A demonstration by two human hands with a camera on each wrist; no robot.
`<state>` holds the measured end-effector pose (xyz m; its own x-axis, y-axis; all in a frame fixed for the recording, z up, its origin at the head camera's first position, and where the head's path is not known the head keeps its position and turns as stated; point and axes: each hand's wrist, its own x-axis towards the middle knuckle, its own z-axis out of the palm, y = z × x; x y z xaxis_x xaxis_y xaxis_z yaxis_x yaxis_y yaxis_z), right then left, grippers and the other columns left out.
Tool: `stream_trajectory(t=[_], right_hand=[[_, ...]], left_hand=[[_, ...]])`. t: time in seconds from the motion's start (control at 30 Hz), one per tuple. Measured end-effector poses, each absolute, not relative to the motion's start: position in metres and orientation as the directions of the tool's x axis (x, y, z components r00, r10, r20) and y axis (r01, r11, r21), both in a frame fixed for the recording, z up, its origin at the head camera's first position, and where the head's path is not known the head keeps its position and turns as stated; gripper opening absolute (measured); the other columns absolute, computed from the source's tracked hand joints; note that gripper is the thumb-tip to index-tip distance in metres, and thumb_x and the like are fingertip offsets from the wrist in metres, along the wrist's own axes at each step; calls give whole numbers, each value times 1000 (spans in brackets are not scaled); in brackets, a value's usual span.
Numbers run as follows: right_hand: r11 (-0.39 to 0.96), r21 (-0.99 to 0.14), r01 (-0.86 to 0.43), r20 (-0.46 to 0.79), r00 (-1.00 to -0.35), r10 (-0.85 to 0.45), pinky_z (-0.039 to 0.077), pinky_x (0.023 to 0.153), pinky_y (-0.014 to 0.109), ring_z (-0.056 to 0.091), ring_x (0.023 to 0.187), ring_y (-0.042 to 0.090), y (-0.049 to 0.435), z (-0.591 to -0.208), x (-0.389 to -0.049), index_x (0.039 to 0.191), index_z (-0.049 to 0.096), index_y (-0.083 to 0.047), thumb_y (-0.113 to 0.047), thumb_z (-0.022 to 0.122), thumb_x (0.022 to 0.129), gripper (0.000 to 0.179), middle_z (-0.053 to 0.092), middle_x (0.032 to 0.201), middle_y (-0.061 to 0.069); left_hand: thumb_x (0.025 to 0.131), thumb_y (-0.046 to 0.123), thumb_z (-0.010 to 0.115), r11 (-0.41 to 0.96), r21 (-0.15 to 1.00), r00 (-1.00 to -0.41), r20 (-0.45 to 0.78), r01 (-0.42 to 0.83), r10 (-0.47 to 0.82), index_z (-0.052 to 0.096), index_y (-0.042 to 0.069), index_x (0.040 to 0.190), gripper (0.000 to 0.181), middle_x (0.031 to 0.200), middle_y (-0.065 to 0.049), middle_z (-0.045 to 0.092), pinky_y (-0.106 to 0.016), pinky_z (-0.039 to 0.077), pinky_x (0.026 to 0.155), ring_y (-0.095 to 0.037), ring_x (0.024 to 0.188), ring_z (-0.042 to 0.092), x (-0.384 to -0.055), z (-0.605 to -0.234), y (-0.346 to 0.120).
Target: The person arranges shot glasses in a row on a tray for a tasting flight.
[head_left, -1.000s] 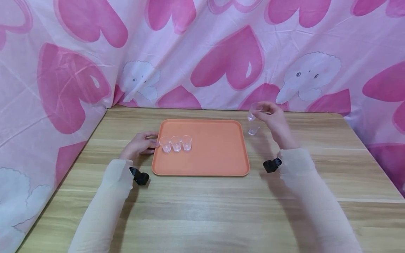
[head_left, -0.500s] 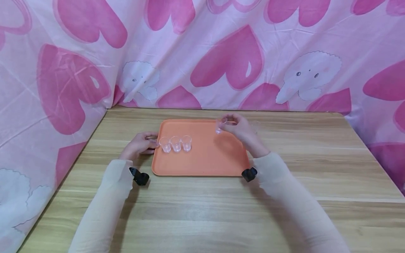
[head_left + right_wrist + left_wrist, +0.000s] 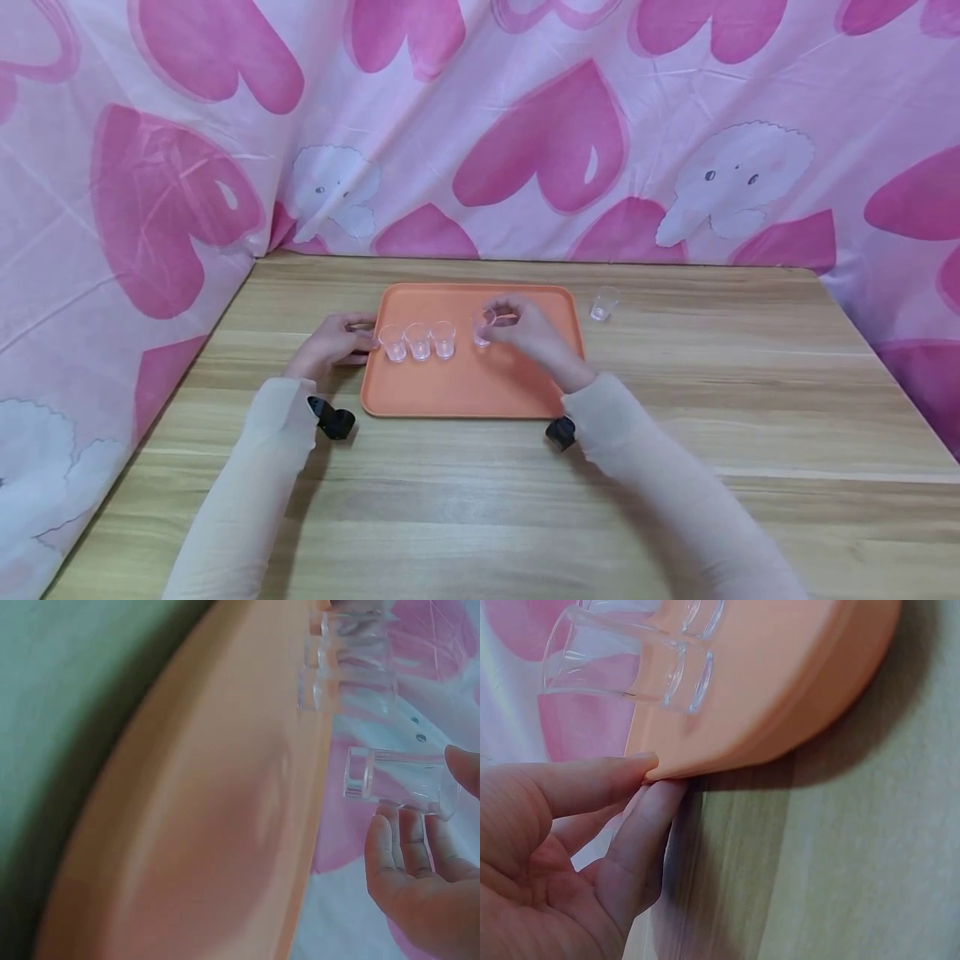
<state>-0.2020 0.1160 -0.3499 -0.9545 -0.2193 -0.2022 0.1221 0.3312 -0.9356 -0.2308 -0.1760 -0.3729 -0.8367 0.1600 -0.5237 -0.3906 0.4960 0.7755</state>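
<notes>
My left hand (image 3: 333,343) pinches the left rim of an orange tray (image 3: 480,396); in the left wrist view the thumb (image 3: 604,776) lies on top and fingers (image 3: 634,847) come from below. Three clear shot glasses (image 3: 418,343) stand upright in a row at the tray's left side. Over the tray, to the right of that row, my right hand (image 3: 532,335) holds another clear shot glass (image 3: 480,332) upright between thumb and fingers. The right wrist view shows this glass (image 3: 401,780) raised off the tray surface.
One more clear shot glass (image 3: 602,307) stands on the wooden table (image 3: 450,517) beyond the tray's right edge. A pink heart-patterned cloth (image 3: 540,142) hangs along the back and left of the table. Each wrist wears a small black camera (image 3: 333,421).
My right hand has carried one shot glass leftward and down from near the table's back right to over the tray's middle. The left hand keeps its place on the rim.
</notes>
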Motion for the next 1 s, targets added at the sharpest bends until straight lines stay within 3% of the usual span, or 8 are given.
stream_trajectory(t=[0.2,1.0], right_hand=[[301,-944,133,-210,-948,-240,54,87,26,58,112,27,107,-355,-203,126,52,4,-4,67,84,45,57,118,18],[346,-925,155,-238,-948,-212,50,79,22,57,105,26,92,-368,-201,122,54,3,-1,69,82,43,58,113,16]], left_hand=[[95,9,56,485,790,-841,-510,-375,181,29,4,149,60,140,-25,49,-18,57,78,0,82,61,-230,-371,-176],[95,9,55,475,789,-841,-515,-390,165,30,6,149,59,140,-24,49,-18,57,78,-1,81,61,-229,-373,-175]])
